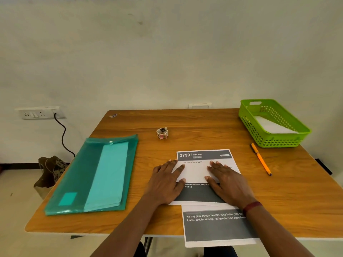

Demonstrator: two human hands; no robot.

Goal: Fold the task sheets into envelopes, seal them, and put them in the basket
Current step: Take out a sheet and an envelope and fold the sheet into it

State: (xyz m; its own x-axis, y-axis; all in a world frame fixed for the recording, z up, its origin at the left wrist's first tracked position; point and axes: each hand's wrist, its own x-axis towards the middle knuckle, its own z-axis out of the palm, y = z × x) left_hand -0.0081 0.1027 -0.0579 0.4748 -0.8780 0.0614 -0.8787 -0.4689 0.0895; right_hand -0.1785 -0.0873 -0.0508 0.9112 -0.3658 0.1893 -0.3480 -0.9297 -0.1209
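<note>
A task sheet [203, 155] is laid on the table [204, 121] with its long axis running from the person toward the wall. Its header is at the far end and reads "3799 KITCHEN", with "juice ice cubes" legible beneath. Its near end hangs over the table's front edge, where white print on a grey band reads "Ice tray (6-12 compartments), juice bottle (200-500", then "funnel, sink for rinsing, refrigerator with open freez", cut off by the right arm.

A folded sheet [196, 173] is set across the middle of the first, wider than it is deep, with a white flap turned up over its printed face. On its dark lower band, "on mattress, new fol" and "on bed" can be read.

The left hand [167, 182] and right hand [228, 182] are pressed flat on this folded sheet, fingers straight and spread, nothing being gripped.

The green basket [278, 140] is placed at the far right corner of the table, with white paper [272, 126] lying in it. An orange pen [260, 158] is seen just in front of it.
</note>
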